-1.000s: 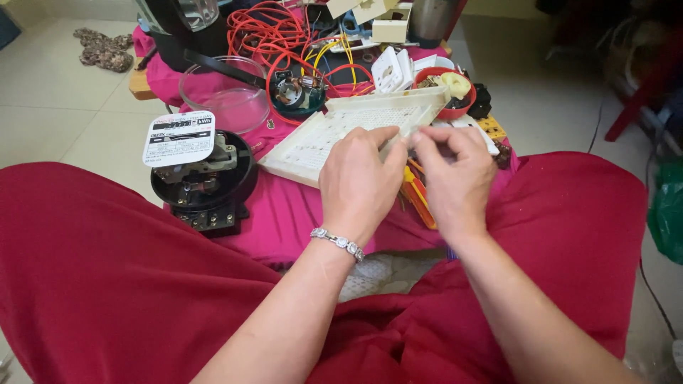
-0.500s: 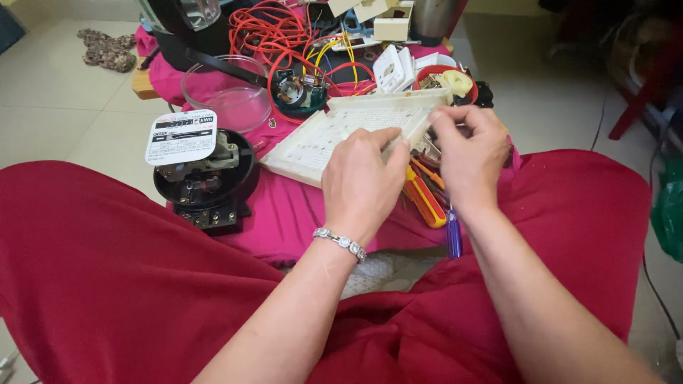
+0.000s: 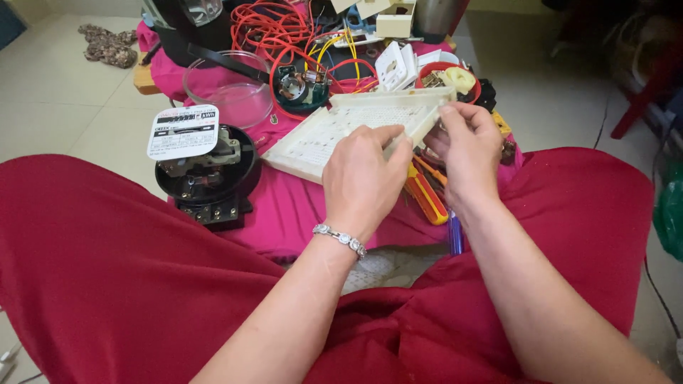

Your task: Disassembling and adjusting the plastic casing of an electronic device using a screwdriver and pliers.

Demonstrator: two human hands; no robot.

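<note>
Since a moment ago, the right hand (image 3: 466, 153) has lifted off the tools and pinches the far right corner of the white perforated board (image 3: 348, 131), fingers closed on its edge. Beside it, the left hand (image 3: 364, 181) grips the board's near edge, thumb on top. Running away to the left, the board's long axis lies across the pink cloth (image 3: 284, 206), tilted up at the right. Both hands touch it. Under the palms an orange-handled screwdriver (image 3: 425, 198) shows partly; fingertips beneath the board are hidden.
</note>
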